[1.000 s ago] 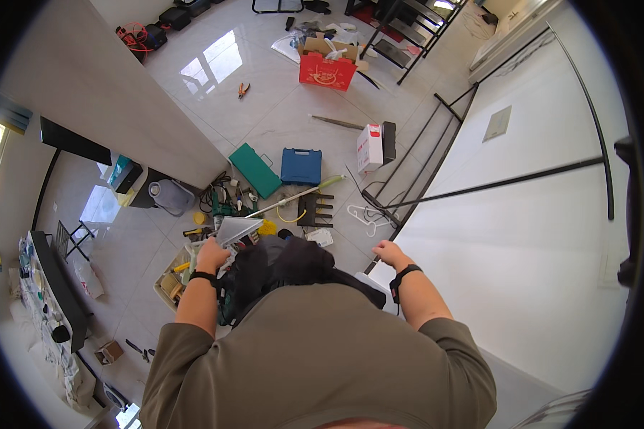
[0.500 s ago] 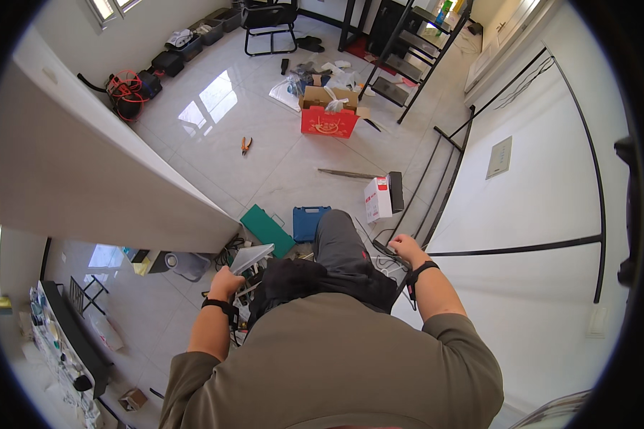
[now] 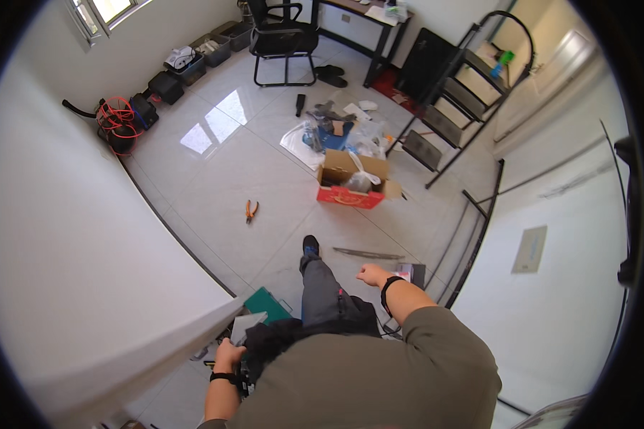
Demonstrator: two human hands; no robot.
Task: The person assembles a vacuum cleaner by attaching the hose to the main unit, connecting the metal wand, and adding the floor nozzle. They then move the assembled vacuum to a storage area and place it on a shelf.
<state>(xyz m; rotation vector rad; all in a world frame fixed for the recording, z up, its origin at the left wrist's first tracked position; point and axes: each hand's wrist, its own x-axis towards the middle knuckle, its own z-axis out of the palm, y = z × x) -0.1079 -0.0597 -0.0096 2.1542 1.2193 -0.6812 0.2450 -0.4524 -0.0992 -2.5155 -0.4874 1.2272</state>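
Left hand (image 3: 230, 354): low at left, fingers closed on the near corner of the large white flat panel (image 3: 86, 286).
Large white flat panel: smooth, plain, pale board; fills the left side, tilted, lower corner at the hand, above the green flat case (image 3: 268, 304) on the floor.
Right hand (image 3: 373, 274): raised forward, empty, fingers loosely curled, black wristband behind; well apart from the left hand.
Near the right hand: long thin metal strip (image 3: 368, 253) on the pale floor tiles (image 3: 222, 171).
Further away: red cardboard box (image 3: 354, 184) with open flaps; orange-handled pliers (image 3: 250, 210); black office chair (image 3: 283, 36).
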